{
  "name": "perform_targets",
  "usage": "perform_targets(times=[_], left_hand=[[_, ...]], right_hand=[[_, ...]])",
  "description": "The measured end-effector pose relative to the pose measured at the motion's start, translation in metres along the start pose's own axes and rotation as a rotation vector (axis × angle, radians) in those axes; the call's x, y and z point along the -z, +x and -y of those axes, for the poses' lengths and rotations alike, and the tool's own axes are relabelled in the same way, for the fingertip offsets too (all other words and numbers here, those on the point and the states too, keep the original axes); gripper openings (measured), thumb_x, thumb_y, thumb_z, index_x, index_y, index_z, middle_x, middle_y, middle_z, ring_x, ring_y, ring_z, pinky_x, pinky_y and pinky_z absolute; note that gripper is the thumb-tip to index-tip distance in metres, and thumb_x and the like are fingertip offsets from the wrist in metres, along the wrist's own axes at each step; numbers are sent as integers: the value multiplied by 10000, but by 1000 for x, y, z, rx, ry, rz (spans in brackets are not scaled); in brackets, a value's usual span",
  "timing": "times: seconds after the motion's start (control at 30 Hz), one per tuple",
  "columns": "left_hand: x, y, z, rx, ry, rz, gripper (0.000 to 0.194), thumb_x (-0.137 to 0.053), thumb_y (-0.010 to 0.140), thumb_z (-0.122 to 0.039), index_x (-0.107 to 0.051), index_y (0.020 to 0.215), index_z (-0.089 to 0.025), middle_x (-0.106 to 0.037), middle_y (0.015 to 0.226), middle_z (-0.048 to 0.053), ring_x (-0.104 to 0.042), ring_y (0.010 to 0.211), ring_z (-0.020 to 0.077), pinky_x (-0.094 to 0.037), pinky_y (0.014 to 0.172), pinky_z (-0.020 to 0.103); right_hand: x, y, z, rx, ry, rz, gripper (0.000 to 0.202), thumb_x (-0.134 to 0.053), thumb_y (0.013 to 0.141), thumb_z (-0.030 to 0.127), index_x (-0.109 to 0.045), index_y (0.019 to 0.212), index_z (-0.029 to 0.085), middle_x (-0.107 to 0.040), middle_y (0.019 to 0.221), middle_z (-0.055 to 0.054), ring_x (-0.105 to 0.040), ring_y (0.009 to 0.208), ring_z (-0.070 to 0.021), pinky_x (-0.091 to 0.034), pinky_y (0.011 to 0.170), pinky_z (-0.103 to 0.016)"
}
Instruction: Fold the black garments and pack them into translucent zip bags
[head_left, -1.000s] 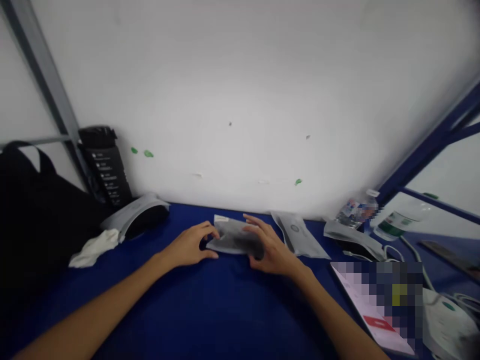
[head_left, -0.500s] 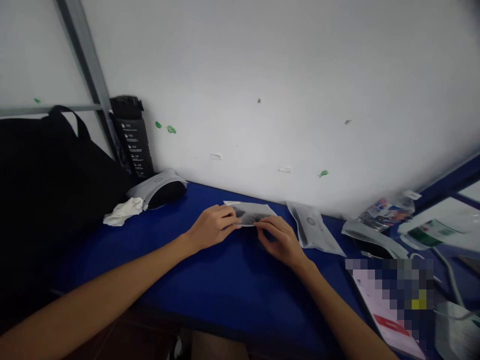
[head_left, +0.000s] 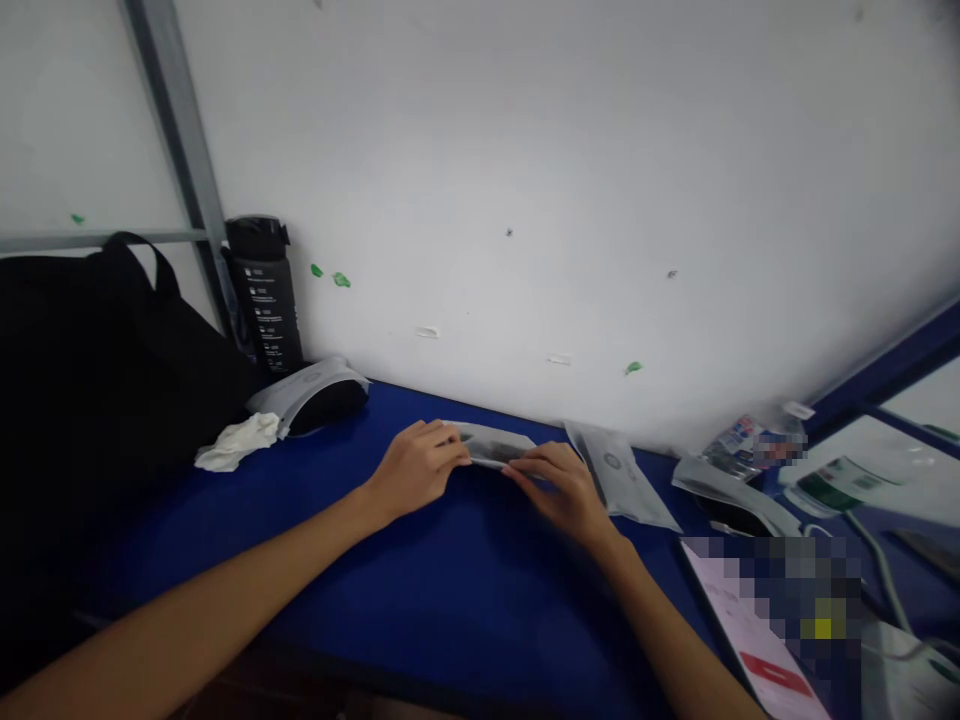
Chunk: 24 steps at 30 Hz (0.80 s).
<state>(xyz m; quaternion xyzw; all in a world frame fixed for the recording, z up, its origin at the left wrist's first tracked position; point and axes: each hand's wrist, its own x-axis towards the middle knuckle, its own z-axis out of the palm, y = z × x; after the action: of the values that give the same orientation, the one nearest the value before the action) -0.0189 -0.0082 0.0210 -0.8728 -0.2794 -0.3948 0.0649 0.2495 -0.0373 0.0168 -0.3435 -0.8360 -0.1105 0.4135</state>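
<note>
Left hand (head_left: 420, 465) and right hand (head_left: 559, 490), slightly apart, both pinch near edge of translucent pouch (head_left: 495, 443). Pouch over worktop (head_left: 450, 580), long axis roughly left-right, right end slightly nearer. Just right, grey pouch (head_left: 626, 485): round dark logo, lettering too small to read. Far left, black bottle (head_left: 266, 300), near upright: column of white marks, print illegible.

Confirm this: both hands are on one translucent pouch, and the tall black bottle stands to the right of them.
One point is wrong: the head view shows the tall black bottle standing to the left of the hands, not the right. The rest holds: the left hand and the right hand are both on one translucent pouch.
</note>
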Motion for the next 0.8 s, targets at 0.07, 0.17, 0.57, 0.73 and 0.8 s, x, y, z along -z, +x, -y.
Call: perform_targets(times=[0.07,0.17,0.57,0.73,0.8], left_hand=[[0,-1,8,96,-45,-38,191,-595,1011,-159,-738,896,-212,-716,909,29,-622,821,173,-461,776,335],[-1,-2,18,183,-101,-63,169,-630,984,-144,-746,887,-220,-703,901,14,-626,829,167,-480,794,319],[0,-5,13,222,-205,-56,134,-642,984,-147,-742,919,-206,-683,919,20,-641,866,168,-509,814,308],[-6,-7,5,201,-233,-52,122,-633,1001,-180,-738,946,-207,-682,948,32,-653,903,176,-530,839,319],[-9,-8,-1,174,-259,-42,138,-612,1015,-190,-738,960,-207,-679,953,39,-652,911,178,-536,854,324]], right_hand=[[6,-3,-12,-69,-1,-2,111,-696,995,313,-763,941,244,-736,890,-54,-676,781,-211,-552,716,-385],[16,-8,-28,-128,14,22,156,-669,1009,344,-781,953,251,-736,909,-58,-684,803,-221,-577,724,-385],[18,-10,-30,-90,-48,85,148,-612,1034,273,-742,983,224,-736,957,-55,-669,858,-228,-520,774,-404],[6,-2,-6,-42,-68,46,121,-612,1035,236,-727,997,235,-741,952,-49,-656,851,-219,-472,768,-406],[-1,2,4,-21,-61,32,119,-615,1034,218,-729,1002,233,-745,942,-53,-654,848,-216,-464,775,-407]])
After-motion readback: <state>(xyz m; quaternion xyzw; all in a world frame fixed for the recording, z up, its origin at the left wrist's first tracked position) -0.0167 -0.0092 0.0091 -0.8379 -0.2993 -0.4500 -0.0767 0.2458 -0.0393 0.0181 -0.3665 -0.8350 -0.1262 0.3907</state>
